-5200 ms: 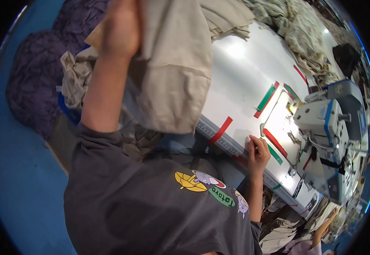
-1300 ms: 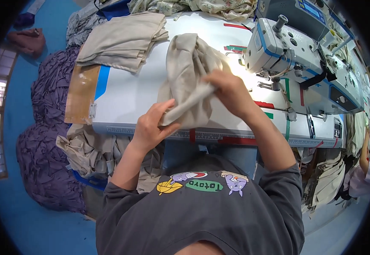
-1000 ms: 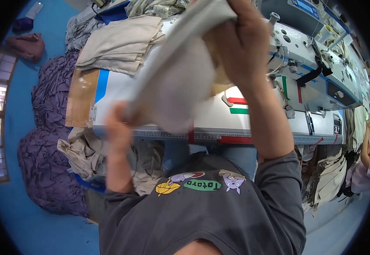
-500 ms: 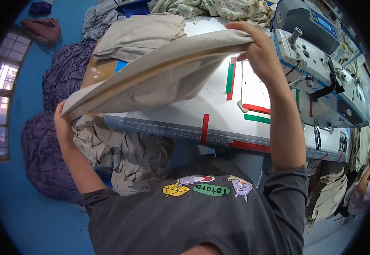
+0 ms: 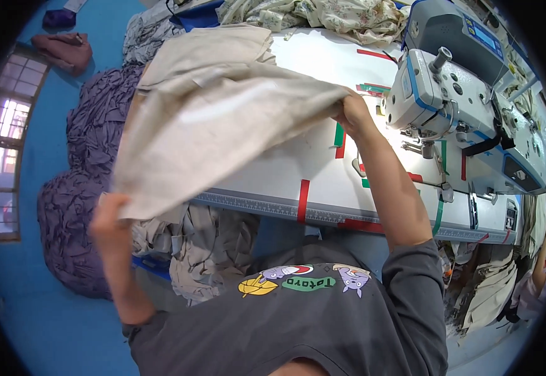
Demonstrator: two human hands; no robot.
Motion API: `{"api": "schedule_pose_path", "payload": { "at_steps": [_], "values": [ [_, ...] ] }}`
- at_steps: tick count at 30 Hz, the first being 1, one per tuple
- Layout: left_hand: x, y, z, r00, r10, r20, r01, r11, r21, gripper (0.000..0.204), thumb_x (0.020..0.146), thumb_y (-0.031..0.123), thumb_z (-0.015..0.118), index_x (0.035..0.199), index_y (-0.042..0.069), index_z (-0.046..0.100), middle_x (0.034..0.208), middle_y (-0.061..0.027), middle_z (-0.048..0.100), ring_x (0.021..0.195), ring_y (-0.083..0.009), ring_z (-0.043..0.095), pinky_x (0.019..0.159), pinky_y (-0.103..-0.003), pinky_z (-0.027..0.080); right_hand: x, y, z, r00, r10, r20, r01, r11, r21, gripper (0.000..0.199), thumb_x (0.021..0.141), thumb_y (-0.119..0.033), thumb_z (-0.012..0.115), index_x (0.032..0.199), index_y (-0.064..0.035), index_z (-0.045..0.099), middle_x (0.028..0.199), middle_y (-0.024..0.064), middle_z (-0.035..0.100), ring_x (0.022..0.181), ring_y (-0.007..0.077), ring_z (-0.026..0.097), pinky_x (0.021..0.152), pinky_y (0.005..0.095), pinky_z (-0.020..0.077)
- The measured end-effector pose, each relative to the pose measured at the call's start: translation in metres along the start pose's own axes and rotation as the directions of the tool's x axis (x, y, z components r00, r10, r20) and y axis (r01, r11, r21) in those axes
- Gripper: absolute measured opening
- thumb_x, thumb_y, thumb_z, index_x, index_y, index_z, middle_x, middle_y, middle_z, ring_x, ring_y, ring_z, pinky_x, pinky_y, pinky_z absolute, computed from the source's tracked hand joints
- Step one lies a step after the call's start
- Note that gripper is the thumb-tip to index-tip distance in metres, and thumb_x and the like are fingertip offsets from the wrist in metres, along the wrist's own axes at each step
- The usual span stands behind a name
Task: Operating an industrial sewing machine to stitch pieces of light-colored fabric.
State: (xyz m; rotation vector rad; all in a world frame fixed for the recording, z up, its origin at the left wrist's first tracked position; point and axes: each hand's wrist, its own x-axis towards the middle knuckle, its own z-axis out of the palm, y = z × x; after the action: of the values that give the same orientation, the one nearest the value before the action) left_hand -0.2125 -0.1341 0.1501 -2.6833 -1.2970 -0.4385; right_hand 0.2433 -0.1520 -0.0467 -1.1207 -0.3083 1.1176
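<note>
A beige fabric piece (image 5: 223, 119) stretches between my two hands above the left part of the white sewing table (image 5: 313, 166). My left hand (image 5: 111, 216), slightly blurred, is closed on its near left corner, out past the table's front edge. At the far right corner my right hand (image 5: 355, 114) pinches the cloth, left of the sewing machine head (image 5: 426, 88). Behind the raised piece lies a stack of similar beige fabric (image 5: 207, 44), partly covered by it.
Purple fabric bundles (image 5: 75, 225) rise at the left. Crumpled beige cloth (image 5: 201, 244) hangs below the table's ruler edge (image 5: 254, 203). Floral fabric (image 5: 323, 19) lies at the back. Red and green tape strips (image 5: 340, 139) mark the tabletop. At the far right another person's arm (image 5: 541, 263) shows.
The fabric has swung over, its broad face now showing instead of its long edge. My right hand has come down and slightly left; my left hand has moved lower, toward me.
</note>
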Motion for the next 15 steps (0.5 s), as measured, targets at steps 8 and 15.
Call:
{"api": "schedule_pose_path", "payload": {
  "at_steps": [8, 15],
  "values": [
    [0.047, 0.105, 0.116, 0.86, 0.258, 0.441, 0.153, 0.693, -0.704, 0.039, 0.09, 0.013, 0.069, 0.126, 0.003, 0.058, 0.116, -0.0156, 0.063, 0.098, -0.0243, 0.066, 0.079, -0.035, 0.056, -0.013, 0.033, -0.013, 0.983, -0.173, -0.054, 0.176, 0.983, 0.055, 0.022, 0.102, -0.018, 0.049, 0.117, -0.0043, 0.059, 0.104, 0.0068, 0.068, 0.092, 0.0149, 0.067, 0.08, 0.0285, 0.0547],
    [0.136, 0.224, 0.211, 0.911, 0.299, 0.284, -0.077, 0.8, -0.595, 0.036, 0.078, 0.007, 0.073, 0.111, 0.007, 0.059, 0.102, -0.0147, 0.065, 0.09, -0.0323, 0.066, 0.075, -0.042, 0.052, -0.011, 0.051, -0.031, 0.963, -0.268, -0.042, 0.268, 0.963, -0.009, 0.03, 0.098, -0.013, 0.053, 0.123, 0.0017, 0.058, 0.105, 0.0088, 0.067, 0.094, 0.0143, 0.064, 0.084, 0.0266, 0.0508]
  ]
}}
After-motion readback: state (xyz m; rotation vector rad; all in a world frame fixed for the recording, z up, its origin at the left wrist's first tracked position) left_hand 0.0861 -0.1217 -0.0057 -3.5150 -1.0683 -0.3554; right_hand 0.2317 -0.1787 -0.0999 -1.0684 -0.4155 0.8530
